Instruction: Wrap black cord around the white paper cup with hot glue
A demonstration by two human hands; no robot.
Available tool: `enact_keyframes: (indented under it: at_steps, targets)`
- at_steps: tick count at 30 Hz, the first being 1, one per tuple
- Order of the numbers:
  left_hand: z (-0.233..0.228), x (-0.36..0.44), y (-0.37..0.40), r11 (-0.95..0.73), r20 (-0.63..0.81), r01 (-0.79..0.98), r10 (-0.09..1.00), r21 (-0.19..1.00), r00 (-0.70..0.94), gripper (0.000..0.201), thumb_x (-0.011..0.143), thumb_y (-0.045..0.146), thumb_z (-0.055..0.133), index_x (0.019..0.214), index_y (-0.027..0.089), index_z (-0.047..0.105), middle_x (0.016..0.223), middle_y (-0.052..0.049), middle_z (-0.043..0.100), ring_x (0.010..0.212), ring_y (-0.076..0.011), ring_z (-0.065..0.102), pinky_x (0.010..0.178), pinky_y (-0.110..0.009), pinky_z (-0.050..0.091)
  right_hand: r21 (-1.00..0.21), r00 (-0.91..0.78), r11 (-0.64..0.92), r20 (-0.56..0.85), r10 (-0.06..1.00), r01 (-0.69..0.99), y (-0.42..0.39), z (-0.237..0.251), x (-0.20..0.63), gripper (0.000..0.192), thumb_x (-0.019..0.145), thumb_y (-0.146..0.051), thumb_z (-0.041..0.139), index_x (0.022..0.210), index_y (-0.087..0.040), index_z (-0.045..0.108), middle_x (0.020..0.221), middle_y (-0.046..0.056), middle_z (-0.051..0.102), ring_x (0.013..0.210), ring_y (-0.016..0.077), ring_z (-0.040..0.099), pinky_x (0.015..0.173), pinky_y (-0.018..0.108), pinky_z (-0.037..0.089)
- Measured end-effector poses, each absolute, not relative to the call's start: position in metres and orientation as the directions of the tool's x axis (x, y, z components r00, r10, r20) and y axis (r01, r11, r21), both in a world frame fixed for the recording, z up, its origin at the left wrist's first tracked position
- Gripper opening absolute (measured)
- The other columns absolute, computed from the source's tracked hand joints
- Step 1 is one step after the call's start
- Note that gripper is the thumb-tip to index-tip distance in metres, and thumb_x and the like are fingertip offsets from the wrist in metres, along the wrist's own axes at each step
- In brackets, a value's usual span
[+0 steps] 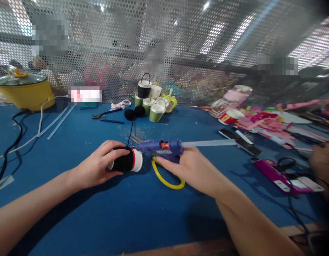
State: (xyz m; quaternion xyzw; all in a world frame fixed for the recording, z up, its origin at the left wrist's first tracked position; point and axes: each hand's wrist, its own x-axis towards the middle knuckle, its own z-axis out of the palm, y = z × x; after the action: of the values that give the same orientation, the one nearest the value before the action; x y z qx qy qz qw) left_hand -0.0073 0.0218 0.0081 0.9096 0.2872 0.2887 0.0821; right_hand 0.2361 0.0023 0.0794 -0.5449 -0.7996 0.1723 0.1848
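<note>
My left hand (101,163) is closed around a paper cup (138,160) lying on its side, its white rim facing right. Black material wraps the cup, with a red band (133,159) near the rim. In my right hand (191,165) is a blue glue gun (159,146), its nozzle pointing left at the cup's upper side near the red band. A long clear glue stick (209,143) sticks out of the gun's back. Under the gun lie scissors with a yellow handle (168,183). Behind the cup, a black cord (131,129) runs up to black pompoms (129,114).
Several small green, black and white cups (157,112) stand at the back middle, beside pliers (105,114). A yellow pot (28,90) with a cable is at left. Pink scraps (256,121), a phone-like black bar (240,142) and a purple power strip (281,176) lie at right.
</note>
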Motion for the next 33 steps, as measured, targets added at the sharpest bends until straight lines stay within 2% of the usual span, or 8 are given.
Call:
enact_keyframes:
  at_steps: [4, 9, 14, 18, 22, 26, 30, 33]
  targets:
    - [0.009, -0.007, 0.023, -0.843, 0.486, 0.46, 0.537, 0.278, 0.69, 0.041, 0.08, 0.019, 0.057, 0.118, 0.017, 0.041, 0.116, -0.013, 0.047, 0.108, -0.025, 0.045, 0.09, -0.041, 0.044, -0.539, -0.297, 0.282, 0.062, 0.953, 0.793, 0.005, 0.079, 0.234, 0.019, 0.077, -0.031, 0.053, 0.064, -0.017, 0.057, 0.063, -0.001, 0.061, 0.054, 0.0115, 0.052, 0.05, 0.023, 0.041]
    - [0.007, -0.007, 0.023, -0.815, 0.497, 0.491, 0.577, 0.307, 0.647, 0.041, 0.079, 0.021, 0.059, 0.116, 0.016, 0.043, 0.115, -0.013, 0.047, 0.106, -0.0242, 0.047, 0.089, -0.04, 0.045, -0.713, -0.179, 0.083, -0.061, 0.982, 0.697, 0.014, 0.077, 0.237, 0.022, 0.074, -0.036, 0.057, 0.064, -0.017, 0.052, 0.048, -0.003, 0.053, 0.037, 0.0085, 0.045, 0.04, 0.023, 0.037]
    - [0.005, -0.007, 0.022, -0.785, 0.497, 0.496, 0.62, 0.372, 0.607, 0.042, 0.078, 0.024, 0.06, 0.115, 0.018, 0.043, 0.115, -0.012, 0.047, 0.107, -0.0238, 0.048, 0.09, -0.039, 0.045, -0.837, -0.021, 0.084, 0.086, 0.996, 0.541, 0.048, 0.059, 0.252, 0.02, 0.07, -0.033, 0.063, 0.073, -0.015, 0.055, 0.061, 0.002, 0.061, 0.051, 0.0098, 0.053, 0.05, 0.023, 0.044]
    - [0.006, -0.007, 0.022, -0.762, 0.498, 0.493, 0.648, 0.42, 0.576, 0.043, 0.076, 0.026, 0.062, 0.114, 0.019, 0.044, 0.114, -0.011, 0.048, 0.106, -0.0236, 0.049, 0.09, -0.04, 0.045, -0.692, 0.016, -0.005, 0.01, 1.0, 0.722, 0.079, 0.04, 0.261, 0.026, 0.082, -0.034, 0.048, 0.064, -0.016, 0.053, 0.065, 0.006, 0.064, 0.053, 0.0109, 0.056, 0.056, 0.025, 0.046]
    - [0.006, -0.005, 0.021, -0.756, 0.501, 0.477, 0.655, 0.448, 0.566, 0.044, 0.075, 0.026, 0.063, 0.114, 0.02, 0.043, 0.114, -0.011, 0.049, 0.106, -0.0238, 0.049, 0.09, -0.042, 0.045, -0.522, 0.087, -0.072, 0.005, 0.996, 0.85, 0.098, 0.026, 0.266, 0.036, 0.08, -0.042, 0.048, 0.053, -0.018, 0.049, 0.049, 0.006, 0.056, 0.05, 0.0175, 0.056, 0.055, 0.032, 0.043]
    - [0.006, -0.004, 0.02, -0.758, 0.498, 0.47, 0.652, 0.453, 0.573, 0.044, 0.075, 0.025, 0.063, 0.115, 0.02, 0.043, 0.114, -0.011, 0.048, 0.107, -0.0241, 0.049, 0.09, -0.043, 0.045, -0.408, 0.131, -0.073, 0.117, 0.984, 0.91, 0.101, 0.024, 0.265, 0.031, 0.073, -0.04, 0.058, 0.051, -0.018, 0.053, 0.061, 0.011, 0.058, 0.077, 0.0278, 0.058, 0.064, 0.036, 0.041]
    - [0.005, -0.003, 0.019, -0.759, 0.503, 0.459, 0.651, 0.462, 0.569, 0.045, 0.075, 0.026, 0.063, 0.115, 0.02, 0.044, 0.115, -0.012, 0.049, 0.107, -0.0246, 0.05, 0.09, -0.043, 0.045, -0.41, -0.032, 0.099, 0.168, 0.985, 0.907, 0.085, 0.038, 0.245, 0.033, 0.079, -0.043, 0.051, 0.061, -0.018, 0.062, 0.074, 0.011, 0.061, 0.086, 0.0259, 0.055, 0.071, 0.035, 0.039]
    - [0.005, -0.003, 0.018, -0.764, 0.502, 0.449, 0.644, 0.463, 0.577, 0.045, 0.075, 0.026, 0.063, 0.116, 0.021, 0.045, 0.115, -0.012, 0.049, 0.107, -0.0253, 0.05, 0.089, -0.043, 0.045, -0.683, -0.322, 0.204, -0.048, 0.946, 0.701, 0.069, 0.047, 0.218, 0.042, 0.083, -0.05, 0.043, 0.072, -0.017, 0.066, 0.077, 0.008, 0.065, 0.078, 0.0203, 0.057, 0.07, 0.032, 0.04]
